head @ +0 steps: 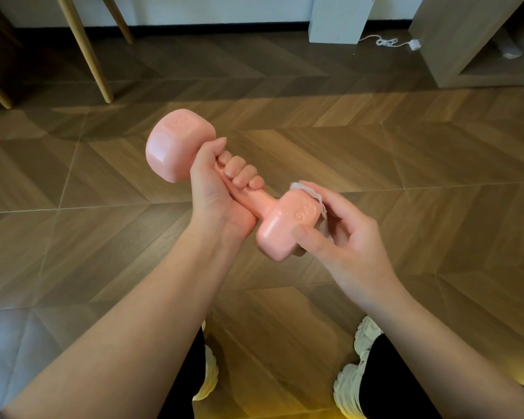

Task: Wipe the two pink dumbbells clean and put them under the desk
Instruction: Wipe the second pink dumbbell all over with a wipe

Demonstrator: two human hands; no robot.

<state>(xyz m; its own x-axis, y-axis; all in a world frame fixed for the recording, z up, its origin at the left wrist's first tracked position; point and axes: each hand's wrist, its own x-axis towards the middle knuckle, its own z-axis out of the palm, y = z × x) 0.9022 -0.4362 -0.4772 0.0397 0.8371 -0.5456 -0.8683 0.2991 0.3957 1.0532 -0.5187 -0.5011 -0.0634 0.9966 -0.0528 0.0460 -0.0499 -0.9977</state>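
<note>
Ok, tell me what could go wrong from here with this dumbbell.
1. Only the left hand grips the dumbbell, by its handle, in the air above the shoes; a slip could drop it on a foot or mark the floor.
2. The cloth covers little, pressed to the near head by the right hand; the far head and the handle under the left hand might be missed.

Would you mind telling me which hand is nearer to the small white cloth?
Right. The right hand presses the cloth against the near head of the dumbbell; the left hand grips the handle, short of it.
</note>
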